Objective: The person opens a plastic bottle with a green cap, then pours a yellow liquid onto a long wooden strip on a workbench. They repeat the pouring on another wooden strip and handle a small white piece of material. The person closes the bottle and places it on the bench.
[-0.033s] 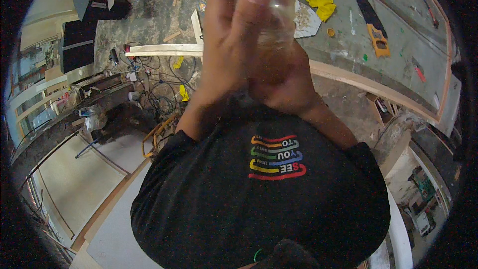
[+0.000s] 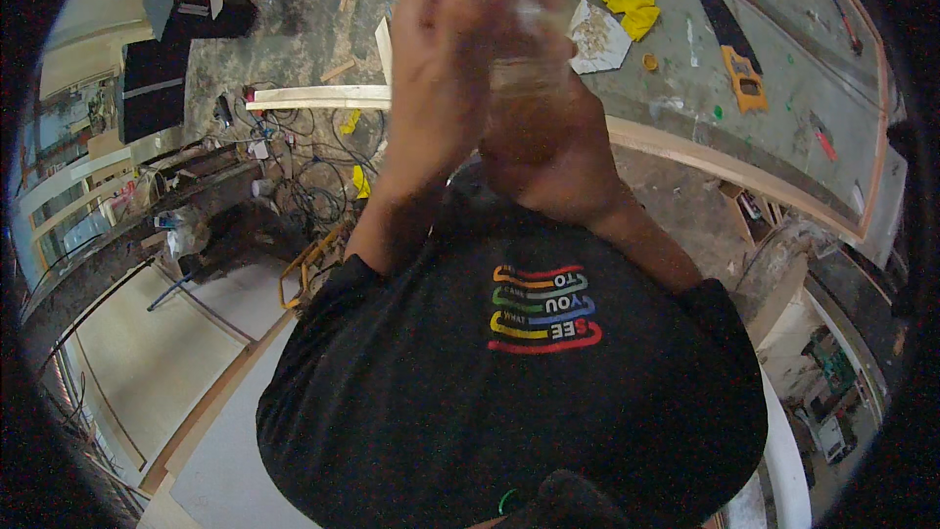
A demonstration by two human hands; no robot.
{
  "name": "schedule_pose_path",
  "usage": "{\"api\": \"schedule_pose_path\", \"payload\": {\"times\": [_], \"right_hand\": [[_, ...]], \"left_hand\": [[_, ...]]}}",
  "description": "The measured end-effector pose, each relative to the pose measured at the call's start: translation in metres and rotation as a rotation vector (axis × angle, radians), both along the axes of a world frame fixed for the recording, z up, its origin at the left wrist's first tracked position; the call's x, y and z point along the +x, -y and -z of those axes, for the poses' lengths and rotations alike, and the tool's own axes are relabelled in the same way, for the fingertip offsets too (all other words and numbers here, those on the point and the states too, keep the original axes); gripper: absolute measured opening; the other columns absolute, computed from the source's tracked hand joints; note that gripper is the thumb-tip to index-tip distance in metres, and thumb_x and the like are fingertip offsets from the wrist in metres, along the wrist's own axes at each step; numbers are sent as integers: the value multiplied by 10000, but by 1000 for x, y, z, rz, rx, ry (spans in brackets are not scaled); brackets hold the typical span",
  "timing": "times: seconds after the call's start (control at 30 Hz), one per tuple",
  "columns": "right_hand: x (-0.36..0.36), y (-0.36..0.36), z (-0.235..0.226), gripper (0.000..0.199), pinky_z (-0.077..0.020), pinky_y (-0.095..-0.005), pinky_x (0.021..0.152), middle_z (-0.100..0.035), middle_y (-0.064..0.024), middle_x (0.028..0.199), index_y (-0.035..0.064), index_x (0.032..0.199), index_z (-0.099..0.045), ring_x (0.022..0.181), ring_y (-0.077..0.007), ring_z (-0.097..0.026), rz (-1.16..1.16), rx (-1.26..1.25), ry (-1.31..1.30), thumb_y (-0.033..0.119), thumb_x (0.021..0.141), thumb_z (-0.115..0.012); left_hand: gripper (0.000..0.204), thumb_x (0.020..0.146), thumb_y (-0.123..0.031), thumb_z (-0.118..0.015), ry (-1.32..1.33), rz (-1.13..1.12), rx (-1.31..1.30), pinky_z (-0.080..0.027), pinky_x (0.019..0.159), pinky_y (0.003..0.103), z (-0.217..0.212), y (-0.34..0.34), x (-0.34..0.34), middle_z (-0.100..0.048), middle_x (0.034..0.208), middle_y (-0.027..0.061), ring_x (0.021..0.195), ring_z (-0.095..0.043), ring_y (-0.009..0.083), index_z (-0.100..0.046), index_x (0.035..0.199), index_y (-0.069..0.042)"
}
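Note:
A clear, see-through bottle (image 2: 529, 64) is raised at the top middle of the head view, smeared by motion. My left hand (image 2: 441, 78) is wrapped around its left side, with the thumb lying over the front. Lower down, my right hand (image 2: 553, 152) cups the bottle from the right and below. Its fingers are partly hidden behind the bottle. The bottle's upper end is blurred at the picture's edge, and I cannot make out what is inside it.
On the grey-green worktable to the right lie a handsaw (image 2: 744, 78), a yellow cloth (image 2: 634, 12), a white board piece with shavings (image 2: 599, 36), a small yellow lid (image 2: 650, 63) and a red-handled tool (image 2: 825, 145). A pale wood strip (image 2: 318, 98) and tangled cables (image 2: 308, 162) are at left.
Both hands and the bottle have shifted a little to the left, uncovering more of the white board piece. The grip looks the same.

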State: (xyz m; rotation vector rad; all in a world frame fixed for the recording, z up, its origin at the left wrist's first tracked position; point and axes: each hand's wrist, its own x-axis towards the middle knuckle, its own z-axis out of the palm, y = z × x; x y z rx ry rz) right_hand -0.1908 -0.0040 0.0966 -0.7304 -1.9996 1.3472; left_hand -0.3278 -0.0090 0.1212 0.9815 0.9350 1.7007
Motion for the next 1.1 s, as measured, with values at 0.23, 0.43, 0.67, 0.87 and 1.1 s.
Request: {"api": "schedule_pose_path", "payload": {"times": [0.23, 0.43, 0.67, 0.87, 1.1], "right_hand": [[0, -6, -4, 549, -560, -374, 853, -693, -121, 1110, 17, 1278, -539, 1022, -260, -696, 189, -91, 36, 128, 791, -766], [12, -11, 2, 1004, -556, -365, 873, -693, -130, 1133, 9, 1554, -256, 1026, -247, -698, 159, -63, -90, 88, 719, -808], [23, -5, -5, 1177, -505, -295, 921, -694, -107, 1117, 47, 1622, -52, 1010, -177, -676, 6, -241, -149, 12, 668, -741], [28, -1, -14, 1156, -482, -310, 978, -652, -133, 1223, 43, 1620, -85, 1107, -185, -637, -91, -279, 14, 24, 666, -738], [30, -8, -6, 877, -504, -446, 931, -648, -207, 1118, 3, 1393, -435, 1027, -372, -626, -140, 121, 48, 197, 624, -806]], "left_hand": [[648, 1023, -562, -452, -23, -5, -1, -476, 980, 463, 2, 6, 1, -632, 1197, 189, 1076, -627, 320, -539, 1282, 25], [695, 1015, -592, -442, -32, -46, 45, -459, 1015, 491, 12, 10, -8, -626, 1228, 204, 1107, -619, 348, -545, 1293, 37], [767, 1002, -641, -426, -244, -370, 419, -417, 1076, 526, 15, -11, -47, -618, 1263, 219, 1162, -602, 385, -539, 1321, 47], [496, 913, -355, -738, -642, 1, 120, -474, 1031, 382, 13, -16, -41, -714, 1186, 144, 1139, -660, 230, -654, 1240, 8], [336, 765, -240, -862, -634, 505, -334, -557, 799, 307, -19, -17, -31, -755, 884, 122, 841, -710, 173, -768, 952, 23]]}}
